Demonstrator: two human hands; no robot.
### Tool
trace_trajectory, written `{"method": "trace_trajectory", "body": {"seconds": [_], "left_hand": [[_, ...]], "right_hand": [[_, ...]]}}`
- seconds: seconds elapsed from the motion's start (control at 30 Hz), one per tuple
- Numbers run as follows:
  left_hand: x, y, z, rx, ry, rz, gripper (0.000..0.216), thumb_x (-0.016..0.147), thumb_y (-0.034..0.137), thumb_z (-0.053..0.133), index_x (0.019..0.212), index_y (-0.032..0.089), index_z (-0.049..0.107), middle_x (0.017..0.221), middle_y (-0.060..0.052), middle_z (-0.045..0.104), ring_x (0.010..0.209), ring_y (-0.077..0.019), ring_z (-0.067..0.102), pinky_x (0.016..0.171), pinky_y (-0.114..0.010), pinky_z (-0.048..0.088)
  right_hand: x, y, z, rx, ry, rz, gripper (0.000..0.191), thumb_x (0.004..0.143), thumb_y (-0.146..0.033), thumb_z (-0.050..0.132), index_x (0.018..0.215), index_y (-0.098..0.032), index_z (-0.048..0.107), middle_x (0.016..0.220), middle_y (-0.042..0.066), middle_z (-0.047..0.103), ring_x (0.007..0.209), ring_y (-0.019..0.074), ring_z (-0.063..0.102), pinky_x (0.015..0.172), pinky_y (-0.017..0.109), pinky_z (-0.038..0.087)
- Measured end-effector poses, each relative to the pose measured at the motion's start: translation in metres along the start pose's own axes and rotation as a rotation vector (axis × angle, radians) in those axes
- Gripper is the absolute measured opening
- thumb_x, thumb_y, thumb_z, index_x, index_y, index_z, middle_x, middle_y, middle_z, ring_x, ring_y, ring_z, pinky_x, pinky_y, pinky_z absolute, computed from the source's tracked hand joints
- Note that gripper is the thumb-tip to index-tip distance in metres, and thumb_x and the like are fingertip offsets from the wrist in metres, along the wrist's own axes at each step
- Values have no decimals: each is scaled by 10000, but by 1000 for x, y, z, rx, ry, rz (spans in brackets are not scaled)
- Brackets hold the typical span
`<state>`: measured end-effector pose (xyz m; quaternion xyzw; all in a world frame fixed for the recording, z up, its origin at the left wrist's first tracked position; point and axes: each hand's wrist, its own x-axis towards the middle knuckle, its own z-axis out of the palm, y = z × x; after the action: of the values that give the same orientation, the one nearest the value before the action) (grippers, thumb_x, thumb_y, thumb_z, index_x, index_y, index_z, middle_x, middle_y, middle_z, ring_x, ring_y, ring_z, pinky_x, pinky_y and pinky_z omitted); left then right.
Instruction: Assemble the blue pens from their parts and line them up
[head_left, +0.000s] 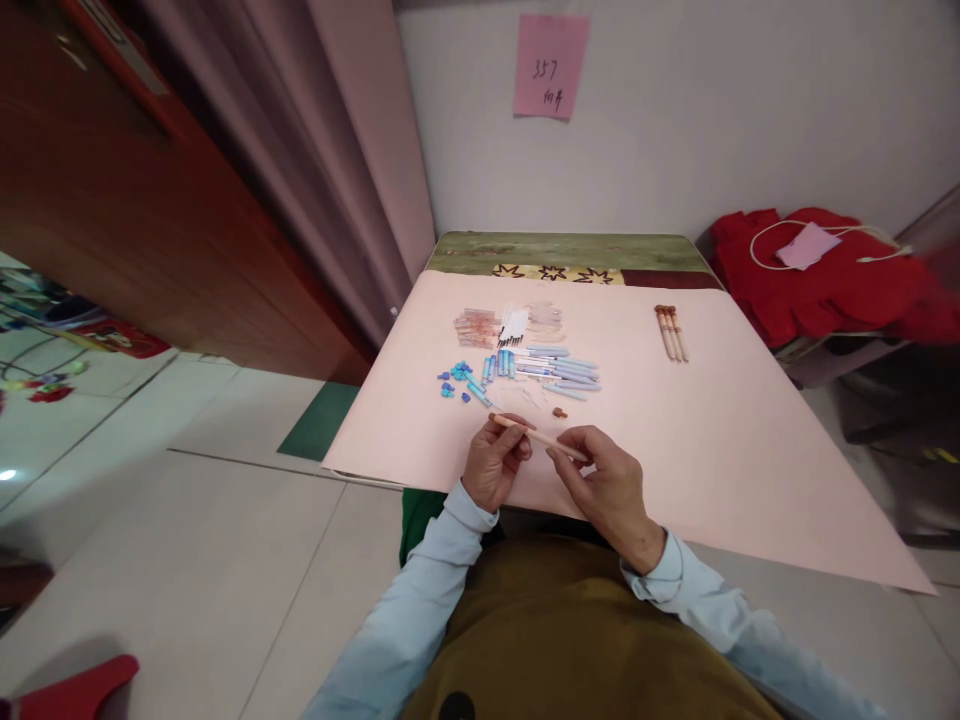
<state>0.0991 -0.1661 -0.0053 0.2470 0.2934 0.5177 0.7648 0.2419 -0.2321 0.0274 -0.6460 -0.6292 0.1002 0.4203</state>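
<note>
Take the small brown pen topper (560,412) lying on the pale pink sheet (750,470) as your landmark. The slim peach pen barrel (545,439) is just on your near side of it, slanting between your two hands. Your left hand (495,465) is closed around the barrel's left part, and your right hand (611,490) pinches its other end between thumb and fingers. Left of the topper lie the blue pen toppers (459,371); just beyond it, the light-blue pen barrels (577,375). Well to its right and farther off are the brown-topped pens (671,333), side by side.
</note>
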Motion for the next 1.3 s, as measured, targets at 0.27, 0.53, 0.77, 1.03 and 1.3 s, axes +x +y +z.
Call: {"method": "trace_trajectory", "body": {"seconds": [0.27,0.53,0.77,1.03,1.3], "left_hand": [[-1,1,-2,4,11,-40,288,676,219,825,899,112,677,833,-92,741,507,-69,573,478,-193,457],[1,-2,-2,9,62,-12,287,672,203,818,906,113,678,817,-84,739,515,-65,577,497,-188,467],[0,-3,-2,10,50,-11,280,685,218,814,909,113,683,836,-94,742,512,-68,570,492,-198,457],[1,-3,-2,20,48,0,267,690,202,808,907,112,683,825,-92,740,529,-70,574,513,-198,456],[-1,-3,1,61,26,-14,301,671,238,826,889,102,669,810,-93,744,510,-78,586,486,-202,466]], "right_hand": [[-4,7,1,-15,-72,54,306,941,-448,523,839,-217,695,724,33,707,602,148,625,581,247,408],[-4,6,1,150,-140,105,325,879,-411,582,1133,-211,552,730,-3,645,559,141,574,565,245,439],[-3,8,-4,155,-193,170,298,937,-455,502,791,-222,617,647,5,636,562,142,573,558,246,405],[-4,7,-5,209,-142,148,301,858,-408,626,1076,-210,567,704,-15,630,564,132,554,553,234,432],[-5,9,-5,201,-219,203,406,961,-485,452,721,-210,630,622,3,657,534,122,593,554,218,424]]}}
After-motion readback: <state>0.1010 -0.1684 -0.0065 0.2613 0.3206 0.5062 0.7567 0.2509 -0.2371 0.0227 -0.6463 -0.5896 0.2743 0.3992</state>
